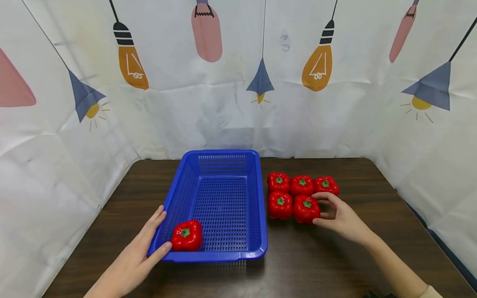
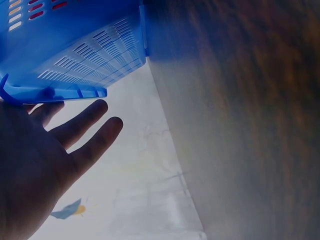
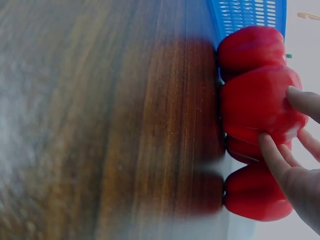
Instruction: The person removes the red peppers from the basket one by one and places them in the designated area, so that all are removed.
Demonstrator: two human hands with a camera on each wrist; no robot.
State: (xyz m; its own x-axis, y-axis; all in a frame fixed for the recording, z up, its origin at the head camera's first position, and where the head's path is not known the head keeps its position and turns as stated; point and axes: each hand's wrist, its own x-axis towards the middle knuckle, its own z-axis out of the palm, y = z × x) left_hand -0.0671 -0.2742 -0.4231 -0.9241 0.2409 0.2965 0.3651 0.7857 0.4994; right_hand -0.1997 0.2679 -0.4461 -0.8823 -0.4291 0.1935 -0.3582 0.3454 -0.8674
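A blue plastic basket (image 1: 220, 207) with slotted walls stands on the table, one red bell pepper (image 1: 187, 236) in its near left corner. My left hand (image 1: 130, 256) rests against that corner, thumb at the rim and fingers spread along the outer left side; the left wrist view shows the fingers (image 2: 87, 137) nearly straight. Right of the basket, several red bell peppers with green stems sit in two rows. My right hand (image 1: 344, 219) holds the front row's right pepper (image 1: 306, 210) between thumb and fingers. That pepper (image 3: 260, 102) is still among its neighbours in the right wrist view.
Beside the held pepper is another front-row pepper (image 1: 280, 205); three more, including the middle one (image 1: 301, 185), form the back row. A dark wooden table (image 1: 298, 260) lies underneath. White cloth (image 1: 231, 116) printed with lamps hangs behind and at both sides.
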